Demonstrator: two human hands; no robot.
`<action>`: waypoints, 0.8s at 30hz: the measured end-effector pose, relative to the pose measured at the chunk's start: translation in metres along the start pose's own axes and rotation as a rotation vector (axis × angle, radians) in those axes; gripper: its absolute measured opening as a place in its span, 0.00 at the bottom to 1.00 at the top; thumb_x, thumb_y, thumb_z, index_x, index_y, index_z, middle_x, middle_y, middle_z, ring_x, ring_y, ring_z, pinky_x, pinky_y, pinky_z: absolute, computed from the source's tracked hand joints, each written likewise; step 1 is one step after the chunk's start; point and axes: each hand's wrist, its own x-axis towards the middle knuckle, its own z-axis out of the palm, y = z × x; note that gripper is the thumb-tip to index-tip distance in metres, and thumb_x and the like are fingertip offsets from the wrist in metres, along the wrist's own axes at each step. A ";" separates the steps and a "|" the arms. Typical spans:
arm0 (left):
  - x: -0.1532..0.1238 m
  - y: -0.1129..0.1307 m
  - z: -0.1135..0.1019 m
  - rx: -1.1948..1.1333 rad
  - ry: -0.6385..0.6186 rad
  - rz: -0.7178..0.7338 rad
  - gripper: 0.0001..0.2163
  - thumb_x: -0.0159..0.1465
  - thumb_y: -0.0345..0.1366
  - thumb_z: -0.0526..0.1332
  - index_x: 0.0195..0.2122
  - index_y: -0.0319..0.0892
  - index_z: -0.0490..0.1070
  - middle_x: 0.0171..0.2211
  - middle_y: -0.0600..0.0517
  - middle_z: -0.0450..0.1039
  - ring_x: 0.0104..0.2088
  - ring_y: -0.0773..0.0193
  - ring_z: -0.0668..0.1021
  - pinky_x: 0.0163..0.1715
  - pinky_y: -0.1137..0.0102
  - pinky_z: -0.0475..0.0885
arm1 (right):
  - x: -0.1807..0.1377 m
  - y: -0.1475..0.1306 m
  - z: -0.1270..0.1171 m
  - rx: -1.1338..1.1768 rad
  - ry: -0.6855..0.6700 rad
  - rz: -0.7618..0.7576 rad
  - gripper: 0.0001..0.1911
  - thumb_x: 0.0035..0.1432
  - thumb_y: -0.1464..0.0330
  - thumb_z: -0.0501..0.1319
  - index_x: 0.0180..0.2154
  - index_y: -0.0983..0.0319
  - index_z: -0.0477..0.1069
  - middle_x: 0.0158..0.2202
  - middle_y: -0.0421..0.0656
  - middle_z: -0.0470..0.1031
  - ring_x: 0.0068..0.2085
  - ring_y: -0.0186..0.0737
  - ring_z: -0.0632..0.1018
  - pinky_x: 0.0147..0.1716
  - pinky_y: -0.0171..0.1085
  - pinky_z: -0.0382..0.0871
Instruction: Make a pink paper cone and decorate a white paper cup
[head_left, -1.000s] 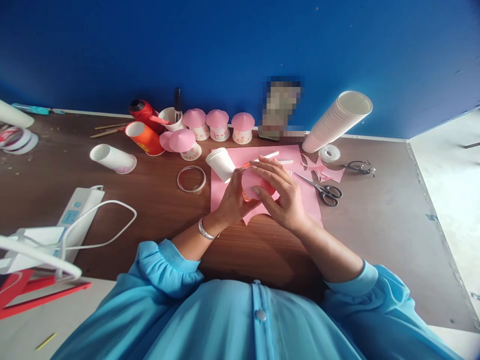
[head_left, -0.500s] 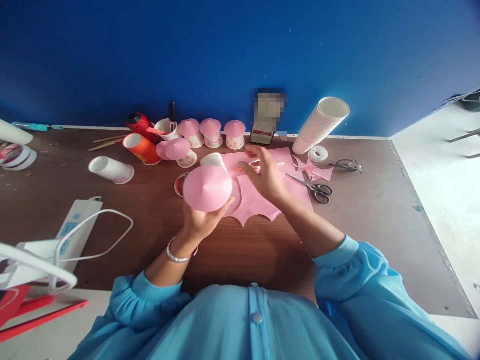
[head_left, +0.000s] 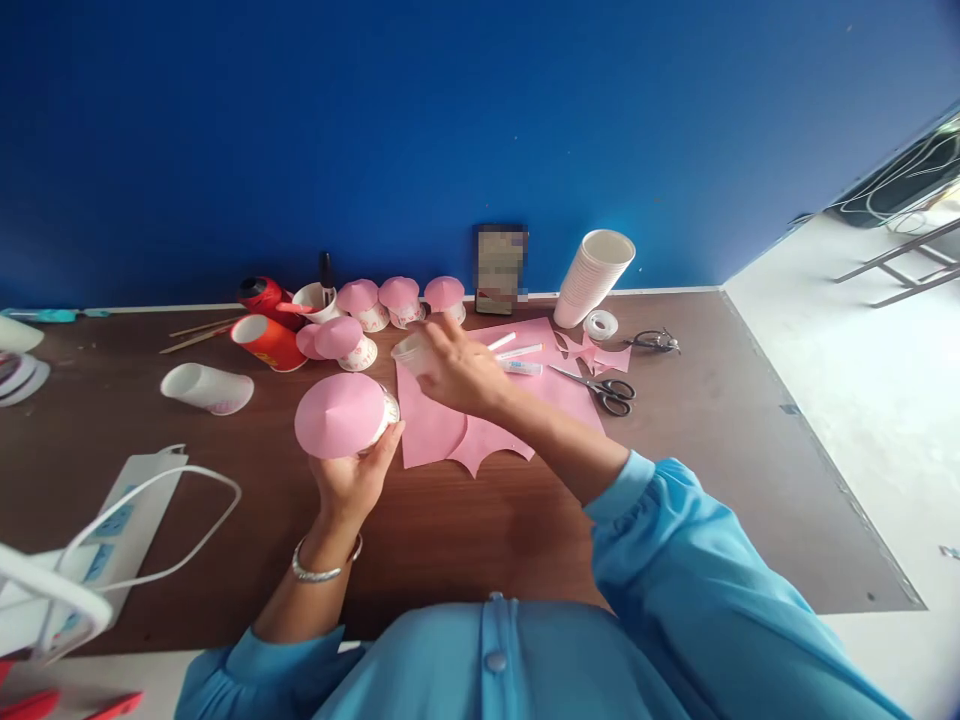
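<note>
My left hand [head_left: 349, 480] holds up a paper cup capped with a pink paper cone [head_left: 339, 414], its fingers wrapped round the cup. My right hand [head_left: 457, 370] reaches across the pink paper sheet [head_left: 559, 392] and closes on a plain white paper cup [head_left: 409, 352] that lies there. Two white pens [head_left: 517, 351] lie on the sheet just beyond my right hand.
Several finished pink-topped cups [head_left: 397, 297] line the blue wall. A tilted stack of white cups [head_left: 592, 275], a tape roll [head_left: 600, 324] and two scissors [head_left: 611, 392] lie right. An orange cup [head_left: 262, 342], a lying white cup [head_left: 206, 388] and a power strip [head_left: 120, 520] are left.
My hands parted: the left lifted the pink-capped cup leftward, the right moved over the sheet to the plain white cup. The view tilted upward and shifted right.
</note>
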 end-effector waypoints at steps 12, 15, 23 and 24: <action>-0.004 -0.007 0.020 -0.137 -0.171 -0.060 0.23 0.57 0.49 0.74 0.46 0.38 0.76 0.41 0.43 0.83 0.44 0.47 0.86 0.50 0.51 0.82 | -0.025 0.165 -0.142 -0.248 0.791 0.121 0.26 0.62 0.69 0.62 0.61 0.52 0.64 0.62 0.54 0.65 0.62 0.57 0.69 0.48 0.55 0.79; -0.002 -0.007 0.019 -0.095 -0.157 -0.079 0.24 0.55 0.50 0.75 0.46 0.38 0.76 0.40 0.43 0.83 0.44 0.47 0.86 0.50 0.52 0.82 | -0.020 0.176 -0.124 -0.205 0.712 0.187 0.22 0.59 0.68 0.63 0.55 0.56 0.70 0.59 0.53 0.69 0.59 0.58 0.74 0.53 0.58 0.76; -0.002 0.003 0.030 -0.228 -0.211 -0.252 0.24 0.55 0.50 0.74 0.46 0.37 0.75 0.42 0.39 0.83 0.42 0.49 0.86 0.46 0.56 0.83 | -0.034 0.164 -0.109 -0.093 0.833 -0.023 0.21 0.67 0.58 0.63 0.60 0.50 0.72 0.66 0.52 0.70 0.71 0.62 0.63 0.69 0.67 0.53; -0.003 0.005 0.033 -0.236 -0.212 -0.251 0.25 0.55 0.49 0.74 0.47 0.37 0.75 0.45 0.38 0.82 0.44 0.48 0.86 0.47 0.56 0.83 | -0.037 0.152 -0.108 -0.071 0.849 -0.058 0.21 0.68 0.58 0.63 0.61 0.49 0.71 0.66 0.52 0.70 0.71 0.62 0.62 0.70 0.67 0.52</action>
